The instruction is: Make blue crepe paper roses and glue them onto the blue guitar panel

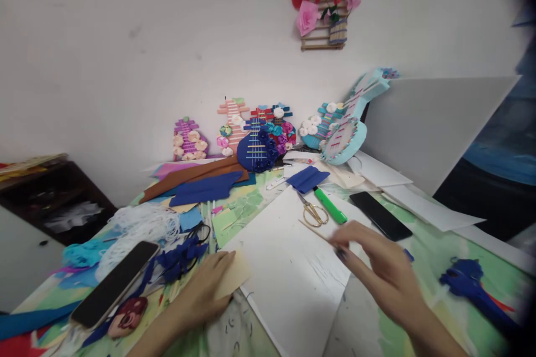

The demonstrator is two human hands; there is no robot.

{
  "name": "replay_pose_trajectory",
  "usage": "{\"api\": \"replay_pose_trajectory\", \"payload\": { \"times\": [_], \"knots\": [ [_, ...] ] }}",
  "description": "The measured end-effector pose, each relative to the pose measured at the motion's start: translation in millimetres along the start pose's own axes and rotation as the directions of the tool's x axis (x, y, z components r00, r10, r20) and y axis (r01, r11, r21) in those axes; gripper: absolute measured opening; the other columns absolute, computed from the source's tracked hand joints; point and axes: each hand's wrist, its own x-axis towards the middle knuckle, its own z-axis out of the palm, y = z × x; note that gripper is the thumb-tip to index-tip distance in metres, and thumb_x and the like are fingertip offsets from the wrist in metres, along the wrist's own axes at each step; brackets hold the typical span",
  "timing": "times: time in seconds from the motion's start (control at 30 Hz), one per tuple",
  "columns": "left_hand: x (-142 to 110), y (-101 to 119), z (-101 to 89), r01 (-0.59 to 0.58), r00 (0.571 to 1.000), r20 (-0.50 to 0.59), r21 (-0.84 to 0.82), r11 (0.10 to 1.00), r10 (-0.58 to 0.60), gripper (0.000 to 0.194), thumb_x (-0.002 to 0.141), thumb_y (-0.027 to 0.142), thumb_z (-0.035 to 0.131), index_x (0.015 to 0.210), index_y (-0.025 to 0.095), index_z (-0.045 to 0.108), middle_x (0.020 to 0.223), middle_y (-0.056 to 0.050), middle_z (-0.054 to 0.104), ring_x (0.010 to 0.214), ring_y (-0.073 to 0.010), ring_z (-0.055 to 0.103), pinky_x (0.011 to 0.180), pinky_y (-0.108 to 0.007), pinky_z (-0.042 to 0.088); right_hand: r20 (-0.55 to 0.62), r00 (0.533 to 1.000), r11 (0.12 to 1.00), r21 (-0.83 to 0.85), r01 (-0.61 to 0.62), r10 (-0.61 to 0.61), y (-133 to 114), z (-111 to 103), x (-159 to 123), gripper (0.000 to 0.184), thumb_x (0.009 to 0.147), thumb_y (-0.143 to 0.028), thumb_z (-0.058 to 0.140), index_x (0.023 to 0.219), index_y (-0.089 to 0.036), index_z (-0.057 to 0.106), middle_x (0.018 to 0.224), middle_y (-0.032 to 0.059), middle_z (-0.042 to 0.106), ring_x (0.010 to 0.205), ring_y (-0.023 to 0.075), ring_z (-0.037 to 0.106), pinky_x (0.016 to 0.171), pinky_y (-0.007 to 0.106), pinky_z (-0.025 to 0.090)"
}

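Observation:
My left hand [205,290] rests at the near left edge of the white board [288,268], its fingers and thumb closed around a small cream-coloured piece of paper [235,274]. Over the board's right side, my right hand [377,265] pinches a thin wooden stick [314,231] that points up and left. This hand is slightly blurred. Just past the stick's tip lie gold-handled scissors [315,215] and a green box cutter [330,205]. Folded blue paper [307,178] covers the scissors' far end.
A black phone [381,215] lies right of the cutter, and a blue glue gun [473,284] farther right. Another phone [115,284], white string [134,228] and blue scraps crowd the left. Decorated paper instruments [255,145] lean against the wall. A grey panel [431,122] stands at right.

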Motion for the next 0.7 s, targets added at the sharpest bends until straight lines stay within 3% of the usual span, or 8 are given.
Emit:
{"api": "replay_pose_trajectory", "payload": {
  "times": [0.1,0.2,0.33,0.47,0.5,0.57,0.6,0.7],
  "knots": [
    [11.6,-2.0,-10.8,-0.026,0.997,-0.071,0.013,1.000,0.026,0.075,0.063,0.029,0.064,0.136,0.025,0.046,0.133,-0.010,0.053,0.126,-0.0302,0.044,0.108,-0.038,0.033,0.156,0.984,0.966,-0.256,-0.044,0.086,17.4,22.8,43.7,0.016,0.085,-0.020,0.055,0.099,-0.021,0.064,0.105,0.0077,0.064,0.099,0.0227,0.059,0.091,0.038,0.044],
    [31.5,-10.0,-26.2,0.062,0.989,-0.140,0.035,0.997,-0.056,0.063,0.071,0.033,0.060,0.132,0.027,0.047,0.130,-0.009,0.054,0.123,-0.0308,0.045,0.106,-0.040,0.032,0.185,0.953,0.864,-0.487,-0.125,0.242,51.5,42.5,55.0,0.026,0.079,-0.018,0.059,0.104,-0.014,0.061,0.110,0.0159,0.060,0.107,0.0295,0.052,0.093,0.042,0.040],
    [62.9,-26.1,-49.5,0.251,0.947,-0.225,0.081,0.964,-0.228,0.067,0.073,0.037,0.063,0.134,0.019,0.042,0.129,-0.017,0.050,0.124,-0.0364,0.042,0.102,-0.045,0.034,0.203,0.913,0.829,-0.519,-0.206,0.354,82.2,55.0,49.1,0.025,0.080,-0.018,0.055,0.104,-0.011,0.059,0.104,0.0163,0.060,0.101,0.0279,0.054,0.086,0.038,0.041],
    [98.4,-29.3,-68.1,0.359,0.912,-0.264,0.140,0.923,-0.315,0.069,0.068,0.033,0.075,0.127,0.011,0.048,0.131,-0.026,0.044,0.127,-0.0476,0.033,0.096,-0.061,0.033,0.235,0.897,0.843,-0.488,-0.225,0.375,84.5,56.0,47.9,0.020,0.083,-0.011,0.043,0.094,-0.014,0.059,0.085,0.0079,0.063,0.084,0.0200,0.058,0.075,0.029,0.041],
    [109.9,-26.3,-71.0,0.349,0.915,-0.267,0.151,0.925,-0.302,0.063,0.071,0.033,0.073,0.125,0.011,0.050,0.132,-0.025,0.045,0.126,-0.0457,0.035,0.096,-0.061,0.034,0.239,0.896,0.847,-0.482,-0.224,0.374,83.5,55.8,48.0,0.020,0.083,-0.010,0.042,0.091,-0.014,0.059,0.083,0.0072,0.062,0.083,0.0191,0.058,0.074,0.028,0.040],
    [137.3,-15.5,-73.8,0.283,0.938,-0.253,0.162,0.945,-0.238,0.043,0.085,0.034,0.060,0.124,0.017,0.051,0.131,-0.012,0.048,0.119,-0.0302,0.047,0.096,-0.054,0.040,0.241,0.900,0.853,-0.473,-0.219,0.364,81.7,55.8,47.6,0.019,0.081,-0.008,0.041,0.088,-0.014,0.058,0.085,0.0072,0.062,0.084,0.0183,0.057,0.076,0.027,0.040],
    [153.1,-8.1,-73.8,0.232,0.952,-0.240,0.157,0.960,-0.190,0.039,0.088,0.034,0.057,0.123,0.017,0.052,0.129,-0.011,0.051,0.113,-0.0265,0.052,0.093,-0.050,0.045,0.241,0.902,0.856,-0.470,-0.215,0.359,81.1,55.9,47.1,0.019,0.080,-0.007,0.041,0.087,-0.014,0.058,0.086,0.0074,0.062,0.085,0.0181,0.057,0.077,0.027,0.040],
    [205.7,20.8,-68.4,0.050,0.984,-0.174,0.114,0.992,-0.030,0.034,0.090,0.033,0.055,0.120,0.018,0.054,0.123,-0.010,0.055,0.104,-0.0223,0.058,0.087,-0.044,0.050,0.240,0.906,0.858,-0.470,-0.205,0.348,79.6,55.9,45.3,0.023,0.073,0.000,0.041,0.085,-0.014,0.056,0.088,0.0078,0.060,0.087,0.0184,0.055,0.078,0.027,0.039]
  ]
}}
